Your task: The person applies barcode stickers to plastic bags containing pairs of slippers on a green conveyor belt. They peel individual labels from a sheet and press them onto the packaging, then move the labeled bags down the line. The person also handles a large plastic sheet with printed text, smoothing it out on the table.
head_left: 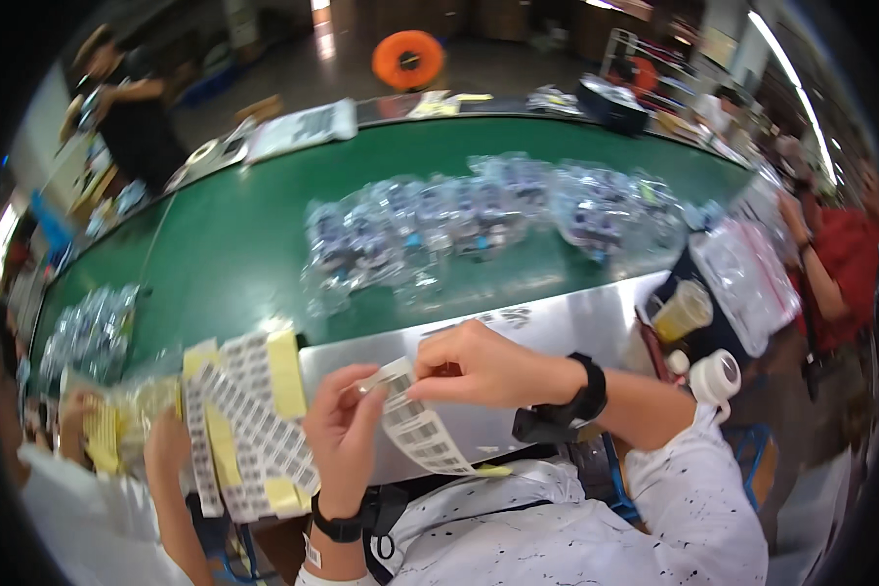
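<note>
Label sheets [254, 410] overlap just left of the person's left hand [347, 420], with a co-worker's hand [166, 447] beside them. Clear bags [400, 230] lie in a row beyond both hands; a cup [687, 310] and a white bottle [717, 379] stand to the right. The strip [422, 430], white with rows of dark printed labels, curves down before the person's torso, its top pinched in the left hand. The right hand [469, 361] is curled at its upper edge; whether it grips cannot be told. A metal bench [576, 322] borders a green belt [234, 254]; an orange ring [407, 61] appears beyond.
</note>
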Available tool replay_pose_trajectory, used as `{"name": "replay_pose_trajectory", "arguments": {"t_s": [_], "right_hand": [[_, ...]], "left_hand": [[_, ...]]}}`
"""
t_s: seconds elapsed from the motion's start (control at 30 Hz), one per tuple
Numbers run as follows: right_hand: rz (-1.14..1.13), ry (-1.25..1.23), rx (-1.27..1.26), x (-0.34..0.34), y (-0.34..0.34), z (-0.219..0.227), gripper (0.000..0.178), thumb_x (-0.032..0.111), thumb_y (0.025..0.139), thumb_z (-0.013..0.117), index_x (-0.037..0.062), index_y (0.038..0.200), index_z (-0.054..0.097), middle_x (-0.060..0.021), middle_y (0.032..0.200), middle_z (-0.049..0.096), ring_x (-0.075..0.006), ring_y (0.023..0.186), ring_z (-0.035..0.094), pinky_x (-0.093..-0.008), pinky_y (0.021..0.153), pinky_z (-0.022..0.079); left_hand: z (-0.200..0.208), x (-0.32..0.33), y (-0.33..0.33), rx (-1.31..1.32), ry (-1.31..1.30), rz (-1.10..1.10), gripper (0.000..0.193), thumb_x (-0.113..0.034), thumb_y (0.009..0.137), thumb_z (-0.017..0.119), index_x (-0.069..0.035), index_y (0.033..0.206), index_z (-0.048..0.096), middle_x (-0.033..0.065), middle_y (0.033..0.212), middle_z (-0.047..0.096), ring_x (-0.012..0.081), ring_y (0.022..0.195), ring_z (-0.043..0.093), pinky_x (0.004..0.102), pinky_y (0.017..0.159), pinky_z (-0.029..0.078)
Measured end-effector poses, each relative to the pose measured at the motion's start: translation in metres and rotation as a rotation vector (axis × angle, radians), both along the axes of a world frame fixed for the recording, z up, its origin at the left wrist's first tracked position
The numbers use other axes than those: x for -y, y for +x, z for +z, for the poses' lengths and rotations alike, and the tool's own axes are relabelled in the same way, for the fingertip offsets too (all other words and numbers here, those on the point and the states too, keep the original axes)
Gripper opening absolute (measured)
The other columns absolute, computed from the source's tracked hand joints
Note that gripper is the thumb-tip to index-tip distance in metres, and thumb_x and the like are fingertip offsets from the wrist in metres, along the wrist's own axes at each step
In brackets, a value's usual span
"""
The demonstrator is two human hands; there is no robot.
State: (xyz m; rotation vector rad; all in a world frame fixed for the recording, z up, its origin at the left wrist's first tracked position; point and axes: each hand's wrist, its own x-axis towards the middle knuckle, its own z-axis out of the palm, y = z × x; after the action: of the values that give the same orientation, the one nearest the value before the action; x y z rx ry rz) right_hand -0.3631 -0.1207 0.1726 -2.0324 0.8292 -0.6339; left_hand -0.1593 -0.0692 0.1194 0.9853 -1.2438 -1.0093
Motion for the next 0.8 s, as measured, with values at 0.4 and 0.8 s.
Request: {"name": "replay_pose_trajectory", "arguments": {"t_s": [0.4,0.8], "right_hand": [[-0.224,0.057,0.275,0.007,0.050,-0.052,0.005,0.005,0.083,0.069,0.0010,0.083,0.066,-0.0030,0.080,0.058,-0.0096,0.067,0.055,-0.0251,0.058,0.045],[-0.160,-0.507,0.035,0.056,0.041,-0.082,0.017,0.000,0.070,0.072,0.0016,0.087,0.067,-0.0104,0.084,0.058,-0.0303,0.074,0.054,-0.0387,0.067,0.046]], "left_hand": [[-0.027,-0.004,0.018,-0.033,0.186,0.126,0.017,0.002,0.089,0.064,0.003,0.105,0.067,0.0025,0.083,0.068,0.0029,0.072,0.058,0.0175,0.064,0.044],[-0.070,0.040,0.007,0.052,0.355,0.154,0.017,-0.003,0.088,0.064,-0.003,0.104,0.069,-0.0027,0.065,0.057,0.0030,0.058,0.047,0.0207,0.052,0.039]]}}
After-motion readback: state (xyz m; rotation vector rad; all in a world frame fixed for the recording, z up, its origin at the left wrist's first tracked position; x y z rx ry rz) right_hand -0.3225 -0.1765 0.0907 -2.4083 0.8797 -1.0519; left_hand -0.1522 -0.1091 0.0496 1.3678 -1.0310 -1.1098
